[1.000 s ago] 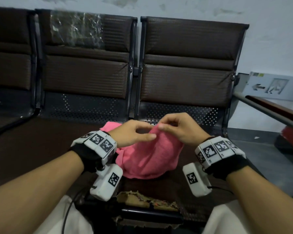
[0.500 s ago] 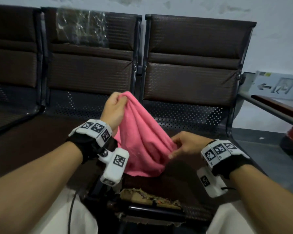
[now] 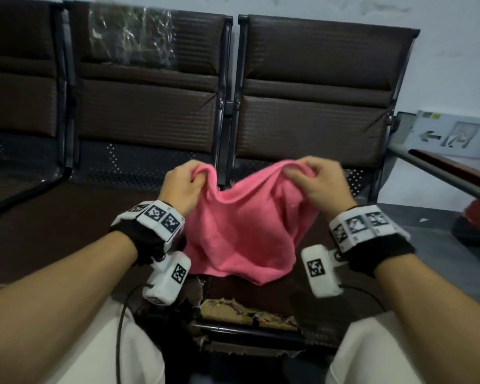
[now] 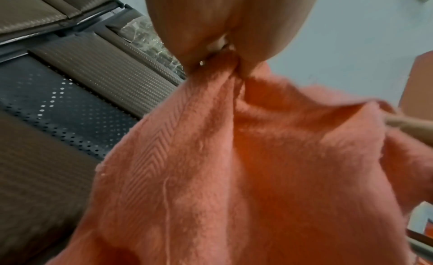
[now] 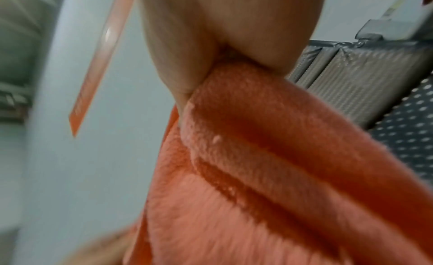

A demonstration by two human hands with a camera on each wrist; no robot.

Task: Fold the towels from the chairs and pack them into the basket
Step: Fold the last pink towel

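Note:
A pink towel [image 3: 244,234] hangs between my two hands above the brown chair seat [image 3: 53,234]. My left hand [image 3: 187,184] pinches its upper left edge, and my right hand [image 3: 313,178] pinches its upper right edge, so the top edge sags in the middle. The lower hem rests on the seat near its torn front edge [image 3: 247,314]. In the left wrist view the towel [image 4: 234,167] bunches where my fingers [image 4: 199,37] grip it. In the right wrist view the towel [image 5: 269,167] lies folded under my fingers [image 5: 234,37]. No basket is in view.
A row of brown padded chairs [image 3: 316,90] stands against a pale wall, one backrest with clear plastic wrap [image 3: 130,37]. A metal armrest rail [image 3: 441,176] runs along the right. A grey sign with an arrow [image 3: 449,134] leans on the wall. My pale trouser legs [image 3: 94,350] fill the bottom.
My right hand rose from the towel's lower part and took the upper right edge. The hands moved apart, lifting and spreading the towel that earlier lay bunched on the seat.

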